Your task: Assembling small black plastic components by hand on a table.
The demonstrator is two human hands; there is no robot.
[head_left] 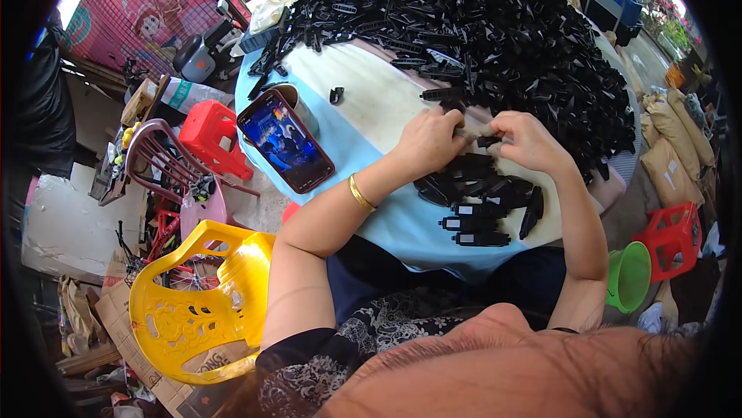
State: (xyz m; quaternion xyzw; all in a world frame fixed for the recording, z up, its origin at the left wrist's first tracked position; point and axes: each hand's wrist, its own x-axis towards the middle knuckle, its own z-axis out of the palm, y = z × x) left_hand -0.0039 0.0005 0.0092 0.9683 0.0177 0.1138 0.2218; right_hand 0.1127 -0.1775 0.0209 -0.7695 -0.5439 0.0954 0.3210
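Note:
Both of my hands work close together over the cloth-covered table (pixel 371 178), at the near edge of a big heap of black plastic parts (pixel 479 24). My left hand (pixel 433 138) is closed in a pinch; what its fingers hold is mostly hidden. Facing it, my right hand (pixel 533 140) pinches a small black plastic piece (pixel 488 141) between thumb and fingers. Just below the hands lies a group of black plastic parts (pixel 495 192), and the nearest ones, black parts with pale patches (pixel 481 239), lie side by side in a column.
Left of my hands, a phone (pixel 286 141) leans on a cup (pixel 301 105), its screen lit. One loose black piece (pixel 336 95) lies nearby. A yellow plastic chair (pixel 201 310) and red stool (pixel 212 138) stand left; a green bucket (pixel 627 277) and another red stool (pixel 671 244) right.

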